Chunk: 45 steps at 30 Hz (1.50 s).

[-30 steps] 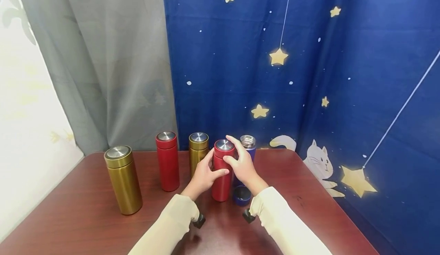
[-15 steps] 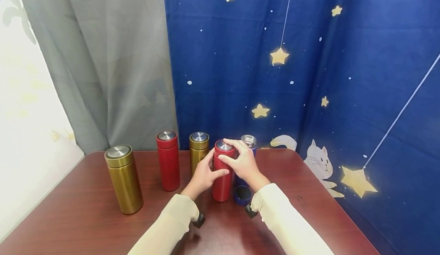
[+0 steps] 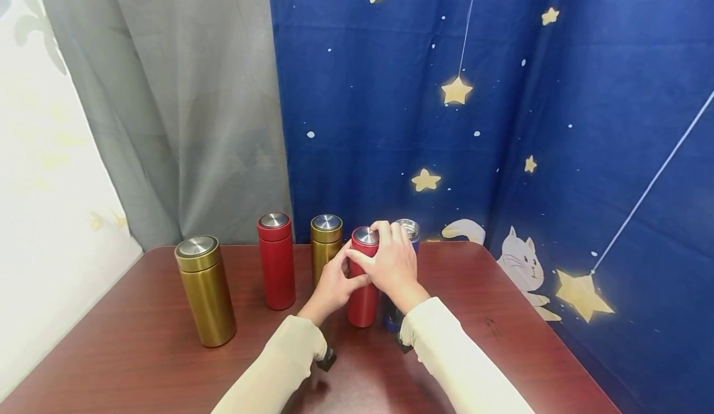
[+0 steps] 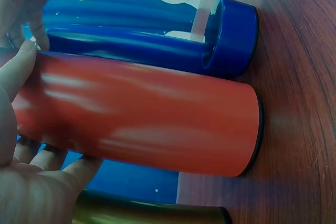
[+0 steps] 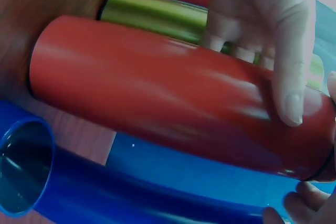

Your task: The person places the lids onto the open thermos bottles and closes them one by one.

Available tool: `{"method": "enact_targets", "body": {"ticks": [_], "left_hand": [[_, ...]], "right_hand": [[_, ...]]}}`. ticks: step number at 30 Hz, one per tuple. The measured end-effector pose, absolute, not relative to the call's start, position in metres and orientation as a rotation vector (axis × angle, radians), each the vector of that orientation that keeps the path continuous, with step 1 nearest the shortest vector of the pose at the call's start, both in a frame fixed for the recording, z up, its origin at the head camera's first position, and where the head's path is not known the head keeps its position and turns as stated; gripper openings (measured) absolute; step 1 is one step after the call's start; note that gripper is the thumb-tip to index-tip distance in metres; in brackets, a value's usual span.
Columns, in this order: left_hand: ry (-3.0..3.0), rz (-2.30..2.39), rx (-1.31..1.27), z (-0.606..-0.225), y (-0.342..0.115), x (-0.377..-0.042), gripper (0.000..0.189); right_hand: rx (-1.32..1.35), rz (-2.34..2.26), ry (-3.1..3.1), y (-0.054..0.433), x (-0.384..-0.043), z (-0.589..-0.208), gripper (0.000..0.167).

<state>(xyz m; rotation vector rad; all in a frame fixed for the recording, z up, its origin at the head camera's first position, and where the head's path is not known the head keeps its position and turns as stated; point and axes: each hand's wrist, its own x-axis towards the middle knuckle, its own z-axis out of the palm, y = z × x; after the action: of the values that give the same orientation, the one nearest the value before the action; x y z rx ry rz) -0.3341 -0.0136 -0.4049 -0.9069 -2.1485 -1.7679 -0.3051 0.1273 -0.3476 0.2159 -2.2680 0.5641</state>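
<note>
A red thermos bottle [image 3: 361, 310] with a steel-topped lid stands upright on the table between both hands. My left hand [image 3: 333, 287] grips its body from the left, thumb across the front and fingers behind, as the left wrist view shows on the red bottle [image 4: 142, 114]. At the top, my right hand [image 3: 393, 262] holds the lid, thumb on the near side and fingers over the far right edge. Just behind to the right stands an uncapped blue bottle [image 3: 411, 228], mostly covered by that hand. Its blue cap [image 4: 233, 38] sits on the table, hollow side up.
Further left stand a gold bottle [image 3: 326, 246], another red bottle [image 3: 277, 265] and a nearer gold bottle [image 3: 206, 296], all capped. They share the dark red wooden table [image 3: 134, 352]. A grey curtain [image 3: 206, 104] and a blue star-patterned curtain [image 3: 368, 104] hang behind.
The right hand has turned about the red bottle's lid, its fingers swinging from the far left round to the right. The left hand keeps its grip, and the bottle stays in place.
</note>
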Motion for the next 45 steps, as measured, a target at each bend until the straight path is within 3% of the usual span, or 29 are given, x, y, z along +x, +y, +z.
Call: {"method": "enact_targets", "body": {"ticks": [9,16,45], "left_hand": [[-2.155,-1.805,-0.954,-0.404,-0.015,-0.336,0.086],[-2.148,-1.818,-1.018,-0.386,-0.019,-0.320,0.082],[-2.181,-1.813,-0.954,-0.375,-0.020,-0.306,0.080]], "right_hand": [[0.639,1.241,-2.325,0.145,-0.305,-0.342,0.060],[0.857,1.389,-2.297,0.160,-0.312,-0.343,0.055],[0.337,0.496,-2.219,0.133,-0.309,-0.346,0.057]]}}
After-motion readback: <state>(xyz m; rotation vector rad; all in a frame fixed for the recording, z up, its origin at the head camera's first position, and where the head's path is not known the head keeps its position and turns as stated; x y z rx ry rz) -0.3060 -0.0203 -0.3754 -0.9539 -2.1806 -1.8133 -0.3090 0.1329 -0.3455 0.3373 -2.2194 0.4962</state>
